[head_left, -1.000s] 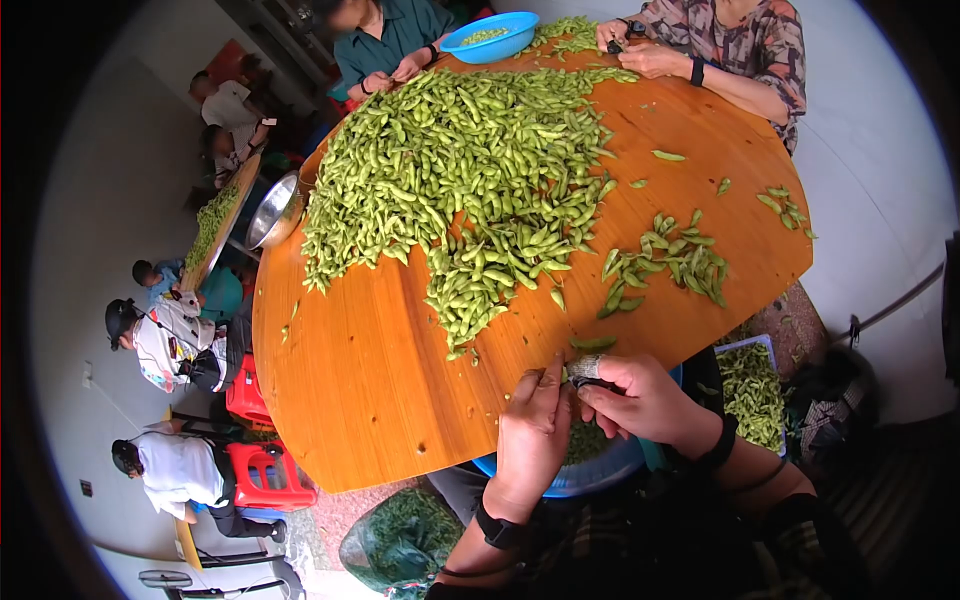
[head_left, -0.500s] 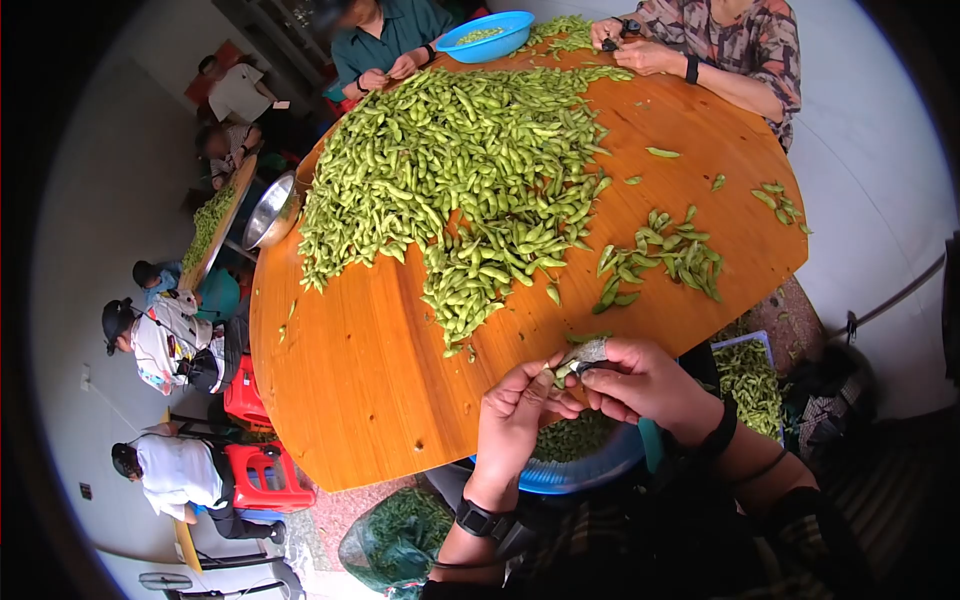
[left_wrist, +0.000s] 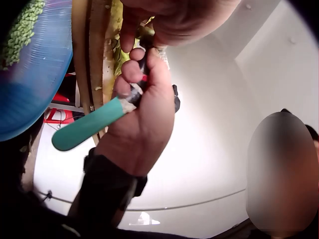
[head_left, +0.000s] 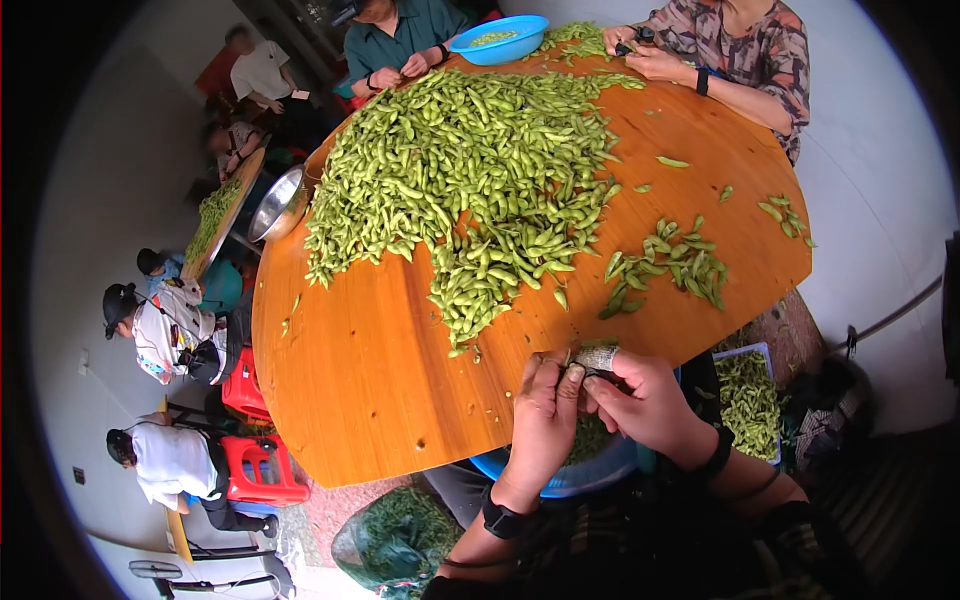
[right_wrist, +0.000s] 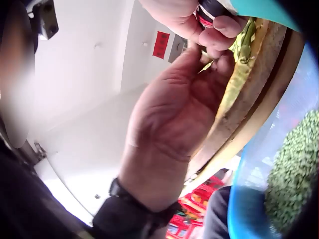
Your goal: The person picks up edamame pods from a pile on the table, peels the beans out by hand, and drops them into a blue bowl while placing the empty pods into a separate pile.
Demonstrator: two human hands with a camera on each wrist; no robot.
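My two hands meet over the near table edge in the head view. The left hand (head_left: 545,412) pinches a small green soybean pod (left_wrist: 146,21), mostly hidden by the fingers. Against it works my right hand (head_left: 652,408), its index finger wrapped in a pale finger cover (head_left: 597,358). That hand grips a tool with a teal handle (left_wrist: 87,125) and a dark, taped neck; its working end is hidden between the hands. Below them a blue basin (head_left: 560,488) holds shelled green beans (right_wrist: 294,174). A large heap of soybean pods (head_left: 450,180) covers the table's middle.
Smaller pod clusters (head_left: 675,265) lie on the wooden table (head_left: 350,380) to the right. A metal bowl (head_left: 270,215) and a blue bowl (head_left: 480,50) stand at its far side. A crate of pods (head_left: 748,395) and a mesh bag (head_left: 400,540) are below. Two people sit opposite.
Half a second ago the fingertips were further apart with a pod showing between them. Now the left thumb has moved up beside the right hand, and the fingers cover the pod.
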